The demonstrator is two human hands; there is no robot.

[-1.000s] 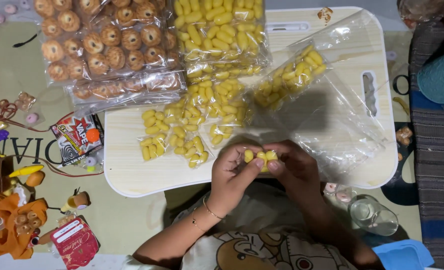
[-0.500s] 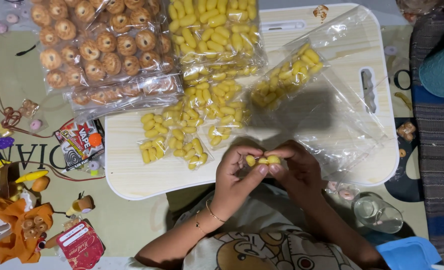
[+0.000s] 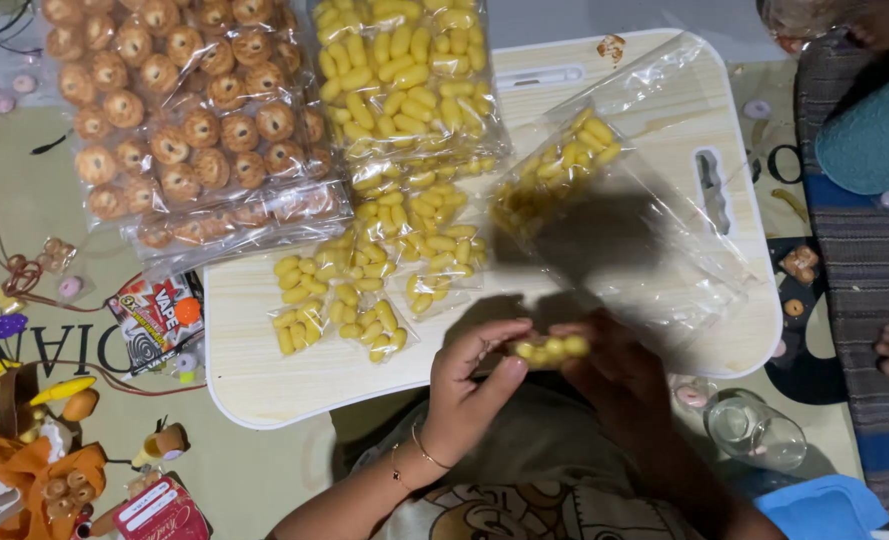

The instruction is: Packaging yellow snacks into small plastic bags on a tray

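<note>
Bare forearms, no sleeves visible. Left hand (image 3: pixel 469 385): two thin gold chain bracelets (image 3: pixel 416 452) at wrist. Right hand (image 3: pixel 619 375): no jewellery seen. Beige cartoon-bear-print top (image 3: pixel 524 500) on torso.

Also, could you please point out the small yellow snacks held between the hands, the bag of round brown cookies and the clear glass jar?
yellow snacks (image 3: pixel 549 348), head view, middle of the held row.
cookie bag (image 3: pixel 179 120), head view, centre of bag.
glass jar (image 3: pixel 754 430), head view, its side.

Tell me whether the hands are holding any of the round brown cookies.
No: both hands pinch small yellow snacks, while the brown cookies stay bagged at the tray's far corner.
</note>
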